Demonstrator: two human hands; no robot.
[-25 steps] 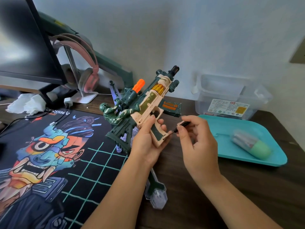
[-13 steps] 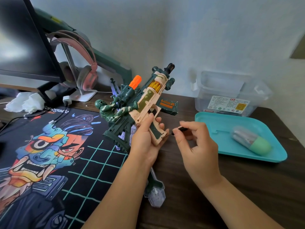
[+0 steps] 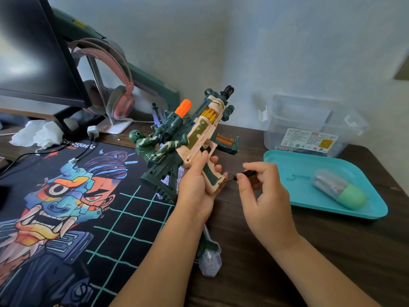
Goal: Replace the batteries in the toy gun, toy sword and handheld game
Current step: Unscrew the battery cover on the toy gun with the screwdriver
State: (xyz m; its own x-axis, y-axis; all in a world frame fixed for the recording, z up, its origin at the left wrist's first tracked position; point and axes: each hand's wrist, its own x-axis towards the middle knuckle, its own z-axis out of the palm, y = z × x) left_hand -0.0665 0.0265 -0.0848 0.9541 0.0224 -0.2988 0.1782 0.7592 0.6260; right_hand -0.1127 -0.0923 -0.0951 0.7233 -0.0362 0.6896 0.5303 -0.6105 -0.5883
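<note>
Gripping the toy gun (image 3: 194, 138) round its tan pistol grip, the left hand (image 3: 197, 187) holds it tilted above the bench (image 3: 254, 262), muzzle pointing up and far-right, dark green stock down and left. The right hand (image 3: 263, 196) pinches the dark handle of a small screwdriver (image 3: 247, 173) between thumb and forefinger, the other fingers curled. The thin shaft meets the bottom end of the grip.

White lettering on the far edge of the printed mouse mat (image 3: 66, 207) reads roughly "enegade"; its first letter is unclear. The label on the clear plastic box (image 3: 309, 120) has red and yellow patches, but its print is too small to read. Orange bars mark the gun's green magazine.

The toy sword (image 3: 209, 260) lies on the bench under the left forearm, its clear faceted end sticking out near the mat's right edge. A strip of bare dark wood runs between the right forearm and the teal tray (image 3: 309, 169). The tray sits close to the bench's right edge, with the box just beyond it against the wall.

The gun is moulded plastic with an orange tip, yellow ridged barrel section and a camouflaged soldier figure on the stock. A capsule-shaped container (image 3: 338, 191), clear body and pale green cap, lies on its side in the smooth, rounded tray. Pink headphones (image 3: 119, 98) hang far left beside a monitor (image 3: 33, 52).
</note>
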